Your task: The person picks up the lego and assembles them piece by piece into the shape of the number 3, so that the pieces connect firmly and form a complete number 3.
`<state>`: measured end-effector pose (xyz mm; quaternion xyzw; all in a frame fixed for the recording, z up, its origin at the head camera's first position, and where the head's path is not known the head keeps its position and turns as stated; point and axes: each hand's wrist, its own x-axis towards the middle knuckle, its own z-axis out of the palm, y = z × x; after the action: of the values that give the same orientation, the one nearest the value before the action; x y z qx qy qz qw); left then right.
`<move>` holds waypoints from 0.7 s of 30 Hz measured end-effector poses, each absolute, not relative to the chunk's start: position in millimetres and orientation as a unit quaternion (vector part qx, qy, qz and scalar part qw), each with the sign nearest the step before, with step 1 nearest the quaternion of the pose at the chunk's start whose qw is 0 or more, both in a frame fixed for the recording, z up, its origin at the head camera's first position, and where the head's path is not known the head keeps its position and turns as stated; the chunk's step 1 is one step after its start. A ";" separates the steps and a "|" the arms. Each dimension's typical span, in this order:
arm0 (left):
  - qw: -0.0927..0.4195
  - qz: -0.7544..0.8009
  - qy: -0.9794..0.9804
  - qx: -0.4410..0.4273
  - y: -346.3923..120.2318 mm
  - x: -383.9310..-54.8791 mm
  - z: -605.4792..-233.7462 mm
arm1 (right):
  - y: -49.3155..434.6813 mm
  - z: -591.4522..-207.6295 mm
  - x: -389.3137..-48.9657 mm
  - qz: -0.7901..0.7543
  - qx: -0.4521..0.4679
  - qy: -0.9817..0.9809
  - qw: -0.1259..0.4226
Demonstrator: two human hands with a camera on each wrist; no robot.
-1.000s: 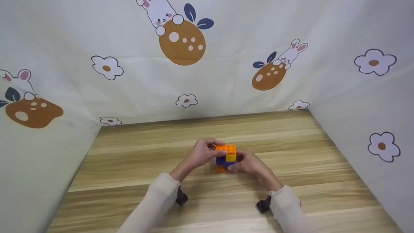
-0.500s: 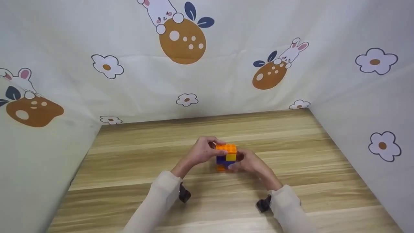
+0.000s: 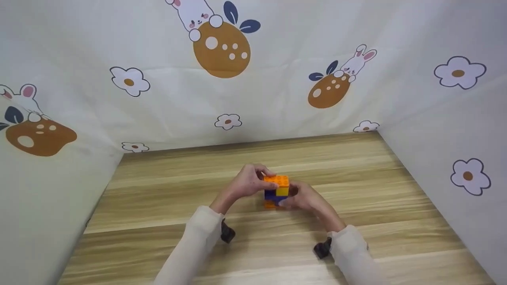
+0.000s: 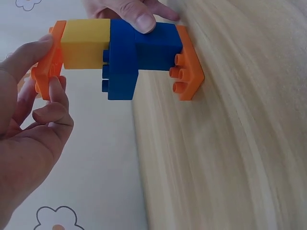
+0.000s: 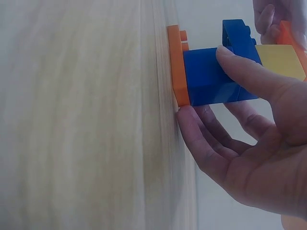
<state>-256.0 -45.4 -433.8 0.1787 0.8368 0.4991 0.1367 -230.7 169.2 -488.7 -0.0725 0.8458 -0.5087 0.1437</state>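
A short tower of toy building bricks stands on the table between both hands. An orange plate (image 4: 192, 72) forms its base, with a blue brick (image 4: 160, 50) on it. Above sits a second blue brick (image 4: 123, 67), jutting out to one side with its studs bare. Then come a yellow brick (image 4: 86, 43) and, on top, a studded orange plate (image 3: 282, 180). My left hand (image 3: 247, 182) pinches this top plate between thumb and fingers. Lower down, my right hand (image 3: 303, 196) grips the blue bricks, thumb across one face, with a fingertip at the base plate's edge.
The wood-grain table (image 3: 166, 178) is enclosed at the back and sides by pale cloth (image 3: 277, 91) printed with rabbits, fruit and flowers. Black wrist cameras hang beneath both cream sleeves (image 3: 198, 229), close above the tabletop.
The left forearm has shifted slightly right and away from the body. Both hands keep their hold on the tower, which stays in the same place.
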 end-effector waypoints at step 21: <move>0.156 0.495 0.837 0.174 -42.8 -255.8 -429.1 | 168.3 -487.1 -228.6 -0.500 -0.044 0.852 0.149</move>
<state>-255.8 -42.8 -429.1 0.1744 0.8369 0.4948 0.1561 -228.6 168.3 -487.1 -0.0442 0.8523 -0.4995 0.1486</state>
